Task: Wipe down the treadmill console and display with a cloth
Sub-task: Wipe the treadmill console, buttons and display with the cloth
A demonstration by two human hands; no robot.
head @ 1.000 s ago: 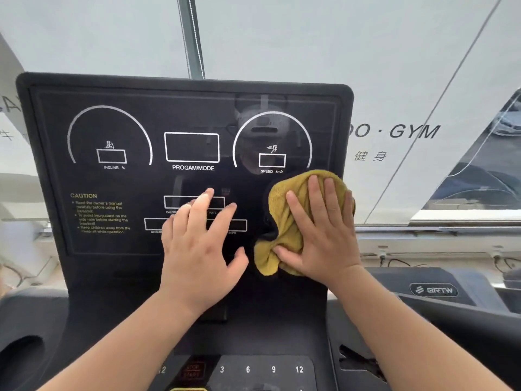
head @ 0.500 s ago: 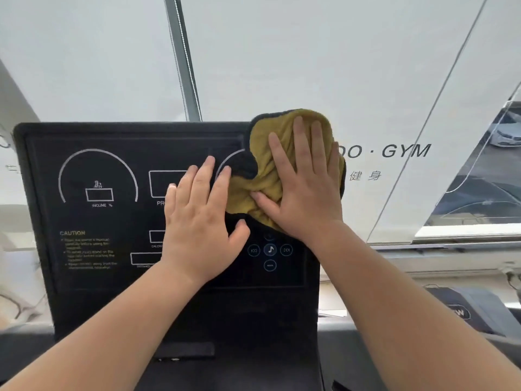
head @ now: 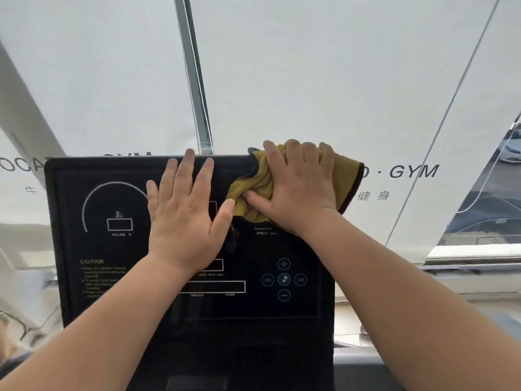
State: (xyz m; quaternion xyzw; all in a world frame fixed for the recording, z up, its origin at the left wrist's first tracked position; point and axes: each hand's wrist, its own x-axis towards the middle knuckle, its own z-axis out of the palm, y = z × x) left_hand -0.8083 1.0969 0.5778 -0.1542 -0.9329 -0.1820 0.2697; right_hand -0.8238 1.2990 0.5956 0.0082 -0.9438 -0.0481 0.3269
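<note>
Head view of a treadmill console (head: 197,320): a black upright panel with a glossy display face carrying white line graphics, an arc gauge marked INCLINE % (head: 119,224) at the left, a CAUTION text block (head: 103,277) at the lower left, and a cluster of round media buttons (head: 284,279) at the lower right. A mustard-yellow cloth (head: 259,190) with a dark border lies bunched at the panel's upper right corner, one flap hanging past the right edge. The right hand (head: 296,187) presses the cloth flat against the display, fingers curled over the top edge of the panel, its grip closed on the fabric. The left hand (head: 183,215) lies just beside it, palm flat on the display with the fingers spread and holding nothing, its grip open; the thumb tip touches the cloth's lower left fold. Both forearms cross the lower panel and hide the centre readouts. Behind the console stands a frosted window (head: 310,80) with a vertical metal mullion (head: 194,74) and the lettering GYM (head: 414,172) at the right.
</note>
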